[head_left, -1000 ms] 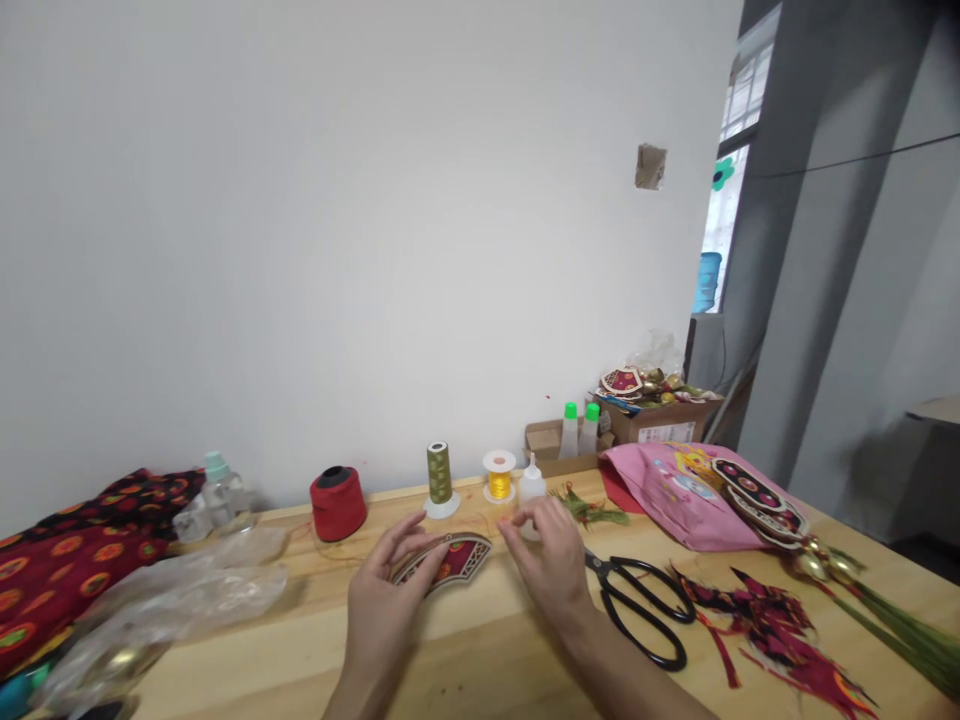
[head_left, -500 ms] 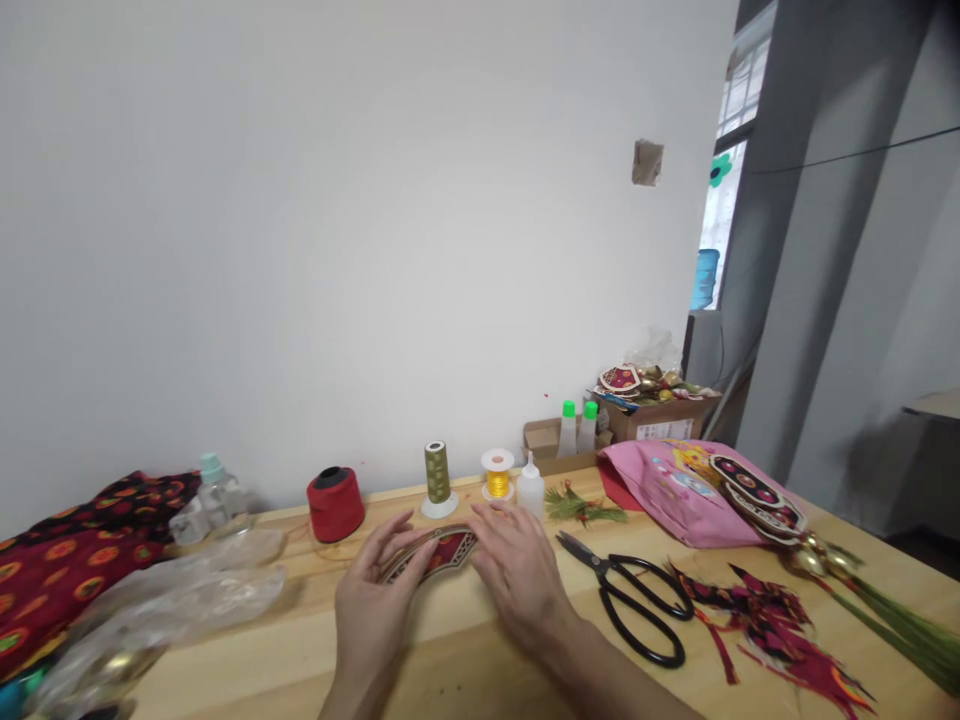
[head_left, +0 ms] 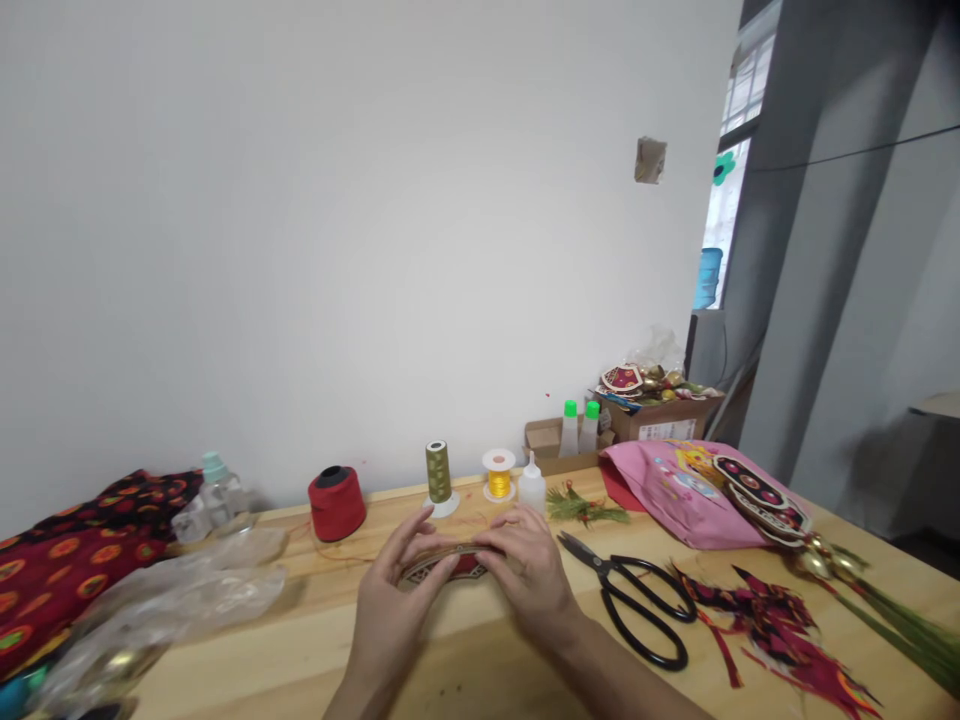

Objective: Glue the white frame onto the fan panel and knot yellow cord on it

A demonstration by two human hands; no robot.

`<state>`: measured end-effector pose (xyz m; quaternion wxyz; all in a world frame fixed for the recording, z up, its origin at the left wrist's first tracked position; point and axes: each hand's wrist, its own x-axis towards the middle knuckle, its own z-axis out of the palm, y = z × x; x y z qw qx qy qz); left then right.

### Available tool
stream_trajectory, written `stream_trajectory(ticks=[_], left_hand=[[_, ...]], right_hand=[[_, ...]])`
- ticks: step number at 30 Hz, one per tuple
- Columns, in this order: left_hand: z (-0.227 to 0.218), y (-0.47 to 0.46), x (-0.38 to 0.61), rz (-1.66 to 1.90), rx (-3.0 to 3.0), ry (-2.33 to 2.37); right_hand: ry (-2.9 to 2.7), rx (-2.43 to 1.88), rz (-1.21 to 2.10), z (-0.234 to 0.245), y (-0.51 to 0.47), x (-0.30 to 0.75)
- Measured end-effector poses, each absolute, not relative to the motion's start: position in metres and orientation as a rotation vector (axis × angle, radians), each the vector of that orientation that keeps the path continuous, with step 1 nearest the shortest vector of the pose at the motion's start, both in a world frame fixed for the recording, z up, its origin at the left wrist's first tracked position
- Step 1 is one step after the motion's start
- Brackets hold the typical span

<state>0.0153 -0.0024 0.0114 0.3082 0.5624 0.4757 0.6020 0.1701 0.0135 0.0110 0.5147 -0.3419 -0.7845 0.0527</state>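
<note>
Between my hands is a curved ornament piece (head_left: pixel 450 571) with a patterned pale rim and a red middle, tilted so that it looks narrow. My left hand (head_left: pixel 401 590) grips its left end, thumb on the near face and fingers behind. At the other end, my right hand (head_left: pixel 529 575) pinches it between thumb and fingers, covering that end. Black-handled scissors (head_left: pixel 630 595) lie partly open to the right of my right hand. Beyond the hands stand an olive thread spool (head_left: pixel 438 475), a spool of yellow cord (head_left: pixel 498 478) and a white squeeze bottle (head_left: pixel 532 488).
A red thread cone (head_left: pixel 337 505) stands left. Clear plastic bags (head_left: pixel 202 600) and patterned cloth (head_left: pixel 82 570) cover the left side. At right lie fabric scraps (head_left: pixel 780 630) and a pink bag (head_left: pixel 675 500) with a tasselled ornament (head_left: pixel 761 500). A cardboard box (head_left: pixel 660 415) stands behind.
The ornament has tipped and now looks narrower. My right hand has gone from lying flat over its right end to pinching it; my left hand has shifted slightly right.
</note>
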Motion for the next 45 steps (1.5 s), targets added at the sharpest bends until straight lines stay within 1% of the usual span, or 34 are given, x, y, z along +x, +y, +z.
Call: stream_trajectory(ticks=[5,14,20,27,31,36,38,41,45], left_hand=[[0.012,-0.001,0.016,1.559,1.504,1.217],[0.005,0.004,0.015,1.719,1.494,1.422],[0.004,0.007,0.008,1.753,1.256,1.421],[0.004,0.013,-0.012,1.975,0.94,1.448],[0.007,0.014,-0.018,1.918,0.751,1.528],[0.01,0.011,-0.018,2.002,0.81,1.257],[0.014,0.008,-0.015,1.951,0.875,1.302],[0.018,0.007,-0.007,1.835,1.086,1.428],[0.01,0.014,0.008,1.715,1.257,1.405]], right_hand=[[-1.876,-0.79,0.12,0.01,0.012,0.169],[-1.874,-0.817,0.023,0.015,0.008,0.169],[-1.766,-0.793,0.034,0.01,0.014,0.174],[-1.62,-0.774,0.016,0.012,0.016,0.177],[-1.559,-0.802,0.156,0.008,0.016,0.175],[-1.476,-0.858,0.46,0.001,0.019,0.172],[-1.475,-0.875,0.489,0.001,0.019,0.172],[-1.556,-0.869,0.338,0.003,0.016,0.171],[-1.722,-0.825,0.111,0.009,0.01,0.169]])
